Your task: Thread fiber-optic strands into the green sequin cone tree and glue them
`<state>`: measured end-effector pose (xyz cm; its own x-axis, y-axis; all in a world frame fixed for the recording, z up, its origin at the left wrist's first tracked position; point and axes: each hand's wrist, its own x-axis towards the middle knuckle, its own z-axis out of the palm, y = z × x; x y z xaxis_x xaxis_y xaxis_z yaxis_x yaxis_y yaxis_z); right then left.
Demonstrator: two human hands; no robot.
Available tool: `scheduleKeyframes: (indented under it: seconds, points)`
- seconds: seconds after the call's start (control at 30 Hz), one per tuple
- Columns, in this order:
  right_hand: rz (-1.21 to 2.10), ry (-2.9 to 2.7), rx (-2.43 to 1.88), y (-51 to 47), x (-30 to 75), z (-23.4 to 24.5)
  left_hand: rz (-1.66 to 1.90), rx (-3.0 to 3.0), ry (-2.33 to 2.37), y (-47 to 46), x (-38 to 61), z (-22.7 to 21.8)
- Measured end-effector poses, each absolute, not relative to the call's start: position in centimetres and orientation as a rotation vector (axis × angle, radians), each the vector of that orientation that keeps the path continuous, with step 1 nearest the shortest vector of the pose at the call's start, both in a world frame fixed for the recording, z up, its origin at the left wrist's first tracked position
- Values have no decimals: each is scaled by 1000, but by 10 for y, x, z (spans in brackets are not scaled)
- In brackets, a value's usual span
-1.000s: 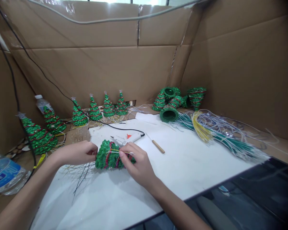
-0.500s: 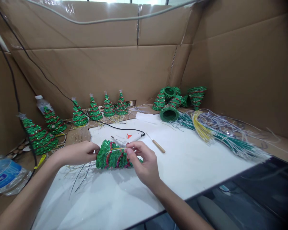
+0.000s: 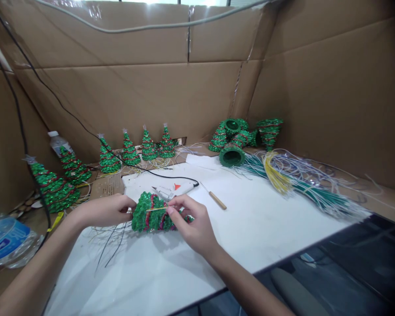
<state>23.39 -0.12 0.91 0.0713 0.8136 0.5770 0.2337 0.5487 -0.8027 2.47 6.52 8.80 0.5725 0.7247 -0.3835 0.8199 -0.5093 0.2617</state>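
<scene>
A small green tinsel Christmas tree point(image 3: 140, 217) with red garland lies on its side on the white tabletop, its base facing left. The curled fingers of my left hand point(image 3: 113, 209) hold it at the base rim; some fingertips are hidden behind the rim. In a pinch between thumb and forefinger, my right hand point(image 3: 195, 224) has a thin yellow wire point(image 3: 156, 209), whose free end points left across the tree's side. Dark and pale wires point(image 3: 110, 245) trail from the base onto the table. Just behind the tree lies a white glue gun point(image 3: 184, 188).
A wooden-handled awl point(image 3: 217, 200) lies right of the glue gun. Finished trees point(image 3: 130, 151) stand along the back left. More trees point(image 3: 232, 156) are piled at back right, beside bundled green and yellow wires point(image 3: 319, 197). A water bottle point(image 3: 9, 241) lies at left; a black cord point(image 3: 161, 176) crosses the table.
My right hand has shifted slightly left and down with the yellow wire, which now slants lower across the tree. My left hand and the tree have stayed nearly still.
</scene>
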Motion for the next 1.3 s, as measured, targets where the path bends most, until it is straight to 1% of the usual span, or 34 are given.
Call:
scheduleKeyframes:
  seconds: [0.17,0.53,0.73,0.83,1.3]
  points:
    - [590,-1402,-883,-4,236,13,-341,2417,1276,65,24,88]
    - [411,-1543,-925,-1,231,6,-321,2402,1241,66,26,86]
    - [630,-1456,-917,-1,232,9,-276,2255,1211,63,27,90]
    - [725,-1417,-956,-1,232,10,-272,2278,1197,64,26,90]
    - [956,-1234,-1053,7,234,6,-312,2322,1154,63,27,90]
